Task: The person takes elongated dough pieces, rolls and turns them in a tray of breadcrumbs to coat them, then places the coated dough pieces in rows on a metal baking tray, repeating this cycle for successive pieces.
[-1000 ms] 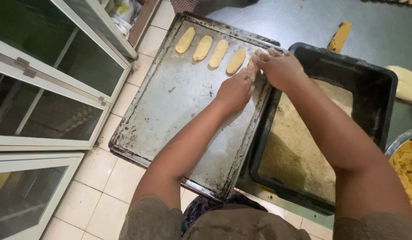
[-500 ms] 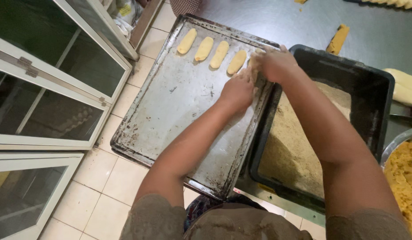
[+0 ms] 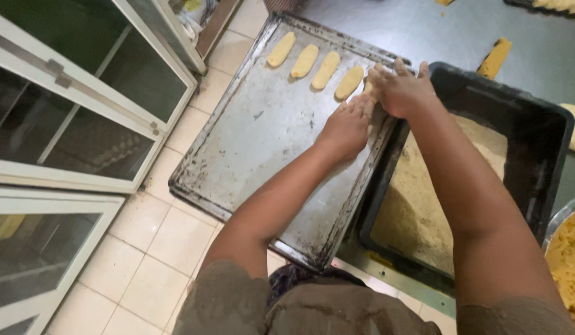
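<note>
Resting on the tray (image 3: 250, 155): four dough fingers (image 3: 305, 61), two hands (image 3: 374, 105).

A single head-worn view looks steeply down from above the person's shoulders, close over both forearms. It faces forward across the tray (image 3: 256, 142) at centre, with the black tub (image 3: 535, 155) at right, glass cabinet doors (image 3: 83, 105) at left and tiled floor (image 3: 157, 248) along the bottom-left edge.

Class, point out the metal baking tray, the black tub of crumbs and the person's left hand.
metal baking tray (image 3: 250, 155), head view, bare middle of its floor.
black tub (image 3: 535, 142), head view, right inner wall.
left hand (image 3: 348, 126), head view, back of the hand.
</note>
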A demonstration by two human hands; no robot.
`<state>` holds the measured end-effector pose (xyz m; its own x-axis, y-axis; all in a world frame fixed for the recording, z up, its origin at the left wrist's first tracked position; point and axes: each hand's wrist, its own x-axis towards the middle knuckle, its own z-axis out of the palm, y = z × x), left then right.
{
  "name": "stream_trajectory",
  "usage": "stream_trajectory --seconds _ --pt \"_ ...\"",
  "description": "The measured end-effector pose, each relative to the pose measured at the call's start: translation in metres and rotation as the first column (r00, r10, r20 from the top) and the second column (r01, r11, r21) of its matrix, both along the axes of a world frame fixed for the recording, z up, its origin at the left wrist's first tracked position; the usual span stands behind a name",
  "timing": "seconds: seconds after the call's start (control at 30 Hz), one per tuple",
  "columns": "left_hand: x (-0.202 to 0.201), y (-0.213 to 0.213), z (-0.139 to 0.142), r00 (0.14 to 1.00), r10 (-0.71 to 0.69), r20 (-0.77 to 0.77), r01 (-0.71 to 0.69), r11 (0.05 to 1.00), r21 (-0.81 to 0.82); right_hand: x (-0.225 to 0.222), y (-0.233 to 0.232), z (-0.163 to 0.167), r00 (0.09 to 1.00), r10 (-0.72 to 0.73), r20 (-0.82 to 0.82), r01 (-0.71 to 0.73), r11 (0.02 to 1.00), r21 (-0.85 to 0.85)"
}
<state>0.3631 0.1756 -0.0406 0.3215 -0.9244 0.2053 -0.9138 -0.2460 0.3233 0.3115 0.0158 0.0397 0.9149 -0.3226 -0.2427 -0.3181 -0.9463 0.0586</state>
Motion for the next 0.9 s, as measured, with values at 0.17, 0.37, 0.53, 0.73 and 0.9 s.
stream_trajectory --seconds 0.17,0.37,0.53,0.73,0.9 --pt "-0.002 0.005 0.011 1.0 -0.016 0.016 0.015 0.997 0.077 -0.009 -0.001 0.021 0.97 -0.031 0.242 0.012 0.997 0.082" --pt "-0.013 0.015 0.019 1.0 0.002 0.003 -0.002 0.997 0.079 -0.013 0.012 0.025 0.981 0.0 0.195 0.011 0.998 -0.056" --pt "-0.014 0.017 0.02 0.997 0.001 0.078 -0.008 0.996 0.088 -0.013 0.029 0.018 0.988 0.106 0.114 -0.085 0.981 -0.173" --pt "-0.043 0.034 0.051 0.985 0.062 -0.161 -0.069 0.997 -0.044 -0.041 0.044 0.05 0.955 -0.096 0.28 0.066 0.991 0.115" --pt "-0.13 0.064 0.089 0.986 -0.057 -0.159 0.04 0.993 -0.109 -0.17 0.071 0.085 0.874 -0.114 0.471 0.076 0.992 0.101"
